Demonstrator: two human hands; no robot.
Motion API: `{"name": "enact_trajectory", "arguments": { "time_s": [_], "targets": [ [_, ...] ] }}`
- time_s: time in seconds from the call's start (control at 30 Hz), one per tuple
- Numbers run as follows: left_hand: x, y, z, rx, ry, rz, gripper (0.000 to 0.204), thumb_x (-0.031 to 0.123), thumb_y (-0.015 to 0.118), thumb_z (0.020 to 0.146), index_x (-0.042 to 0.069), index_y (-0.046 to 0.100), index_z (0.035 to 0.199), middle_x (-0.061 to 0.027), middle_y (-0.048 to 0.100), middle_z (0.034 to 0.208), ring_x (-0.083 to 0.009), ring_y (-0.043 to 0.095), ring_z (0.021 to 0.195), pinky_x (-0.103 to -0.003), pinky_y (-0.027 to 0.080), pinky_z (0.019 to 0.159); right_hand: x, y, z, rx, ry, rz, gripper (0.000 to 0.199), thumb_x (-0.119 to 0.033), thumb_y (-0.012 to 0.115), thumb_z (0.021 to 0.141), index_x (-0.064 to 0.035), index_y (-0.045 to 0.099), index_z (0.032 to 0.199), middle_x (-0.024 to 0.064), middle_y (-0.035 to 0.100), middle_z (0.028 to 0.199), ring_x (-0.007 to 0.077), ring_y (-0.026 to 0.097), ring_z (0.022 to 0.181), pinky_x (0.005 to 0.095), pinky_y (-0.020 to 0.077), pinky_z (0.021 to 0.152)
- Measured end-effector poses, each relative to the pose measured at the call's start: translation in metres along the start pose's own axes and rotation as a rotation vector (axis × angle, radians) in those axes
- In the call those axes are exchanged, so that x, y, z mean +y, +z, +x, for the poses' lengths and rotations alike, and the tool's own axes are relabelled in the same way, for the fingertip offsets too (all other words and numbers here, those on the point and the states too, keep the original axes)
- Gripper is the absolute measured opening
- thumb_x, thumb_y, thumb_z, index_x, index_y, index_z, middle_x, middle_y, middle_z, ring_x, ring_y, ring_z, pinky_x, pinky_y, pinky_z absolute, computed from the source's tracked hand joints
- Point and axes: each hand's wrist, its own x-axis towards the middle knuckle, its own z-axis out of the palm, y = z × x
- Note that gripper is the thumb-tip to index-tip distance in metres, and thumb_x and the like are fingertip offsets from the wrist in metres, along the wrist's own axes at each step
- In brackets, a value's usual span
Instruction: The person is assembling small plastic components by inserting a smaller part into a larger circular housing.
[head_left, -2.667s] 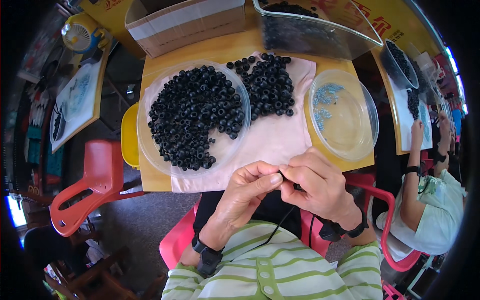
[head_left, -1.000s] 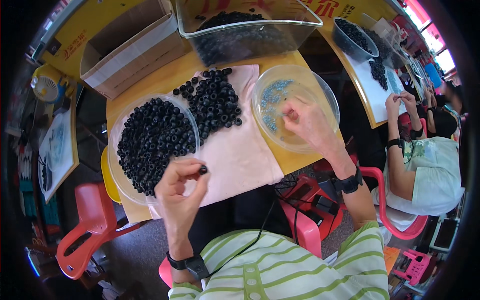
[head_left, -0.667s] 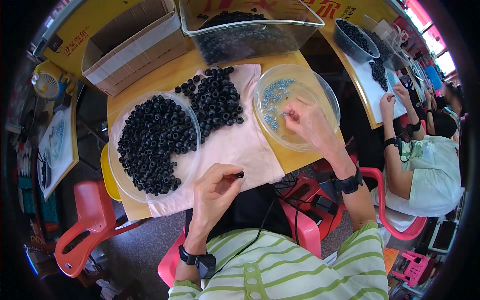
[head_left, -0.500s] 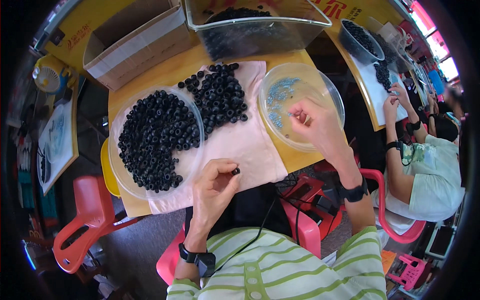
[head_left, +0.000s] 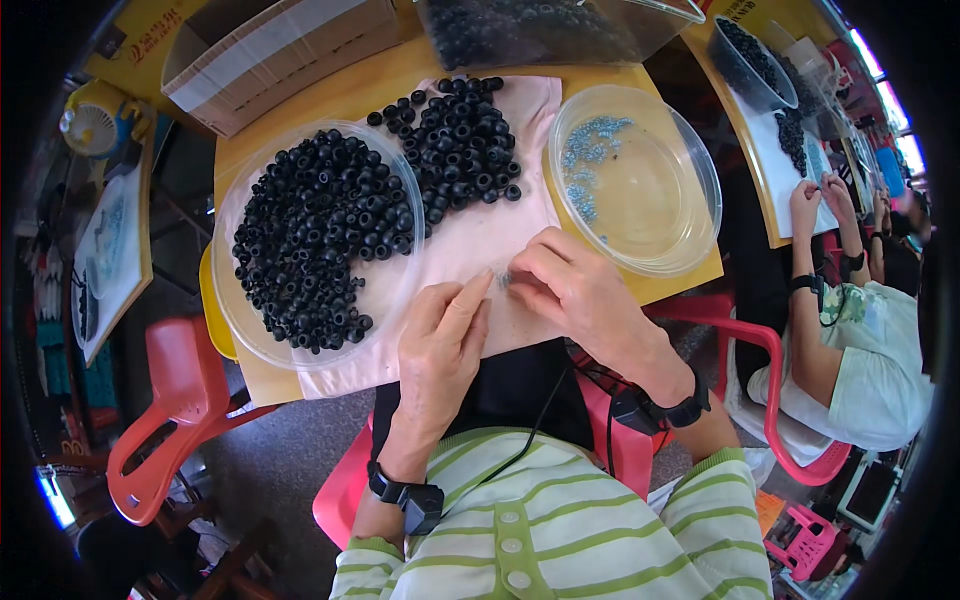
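An open brown cardboard box (head_left: 270, 55) with pale tape is sitting at the upper left of the frame, beside a yellow sign (head_left: 140, 40) bearing red lettering.

A green-and-white striped knit top with pale round buttons (head_left: 515, 548), a chunky black wristband on each bare forearm (head_left: 408, 494), a thin black cable (head_left: 530, 440) trailing down the chest.

the black rings (head_left: 320, 230) look like matt rubber, dull and smooth, some heaped in a clear, glossy plastic dish (head_left: 232, 300). a second clear plastic dish (head_left: 690, 190) holds small shiny metal pieces (head_left: 585, 165). under them lies a pale pink cloth (head_left: 470, 235), soft and matt, on a smooth yellow wooden desk (head_left: 330, 95). the cardboard box (head_left: 270, 50) is plain and matt. the red chair (head_left: 165, 420) is glossy moulded plastic.
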Motion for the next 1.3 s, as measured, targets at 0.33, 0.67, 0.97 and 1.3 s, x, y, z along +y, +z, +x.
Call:
{"name": "enact_trajectory", "arguments": {
  "time_s": [0.33,0.67,0.97,1.3],
  "targets": [
    [0.009,0.007,0.010,-0.058,-0.096,0.020,0.022,0.002,0.072,0.083,0.002,0.068,0.104,-0.0109,0.058,0.091,-0.0242,0.060,0.075,-0.034,0.049,0.067,0.003,0.003,-0.003,0.040,0.007,0.010,0.016,0.001,0.068,0.080,-0.0017,0.058,0.091,0.0129,0.054,0.089,0.0337,0.060,0.081,0.0404,0.0495,0.068],
    [0.006,0.006,0.009,-0.055,-0.082,0.017,0.027,0.001,0.072,0.082,0.000,0.067,0.108,-0.0123,0.058,0.092,-0.0269,0.061,0.079,-0.036,0.050,0.069,0.001,0.008,-0.001,0.083,-0.024,-0.027,0.012,-0.003,0.068,0.082,-0.0041,0.059,0.091,0.0104,0.056,0.088,0.0322,0.061,0.078,0.0386,0.0505,0.067],
    [0.009,0.005,0.009,-0.028,-0.183,-0.062,0.026,-0.001,0.073,0.083,0.002,0.069,0.109,-0.0074,0.060,0.094,-0.0139,0.058,0.071,-0.024,0.048,0.060,-0.002,0.010,-0.004,0.092,0.003,0.036,0.014,-0.004,0.070,0.080,-0.0049,0.059,0.089,0.0094,0.056,0.087,0.0308,0.061,0.077,0.0383,0.0510,0.066],
    [0.004,0.003,0.000,-0.008,-0.084,-0.035,0.023,-0.001,0.076,0.080,0.006,0.072,0.102,-0.0050,0.060,0.091,-0.0114,0.056,0.067,-0.023,0.045,0.056,-0.002,0.011,-0.007,0.073,0.091,0.180,0.012,-0.006,0.071,0.080,-0.0035,0.062,0.089,0.0096,0.060,0.084,0.0277,0.063,0.074,0.0344,0.0518,0.065]
  ]
}}
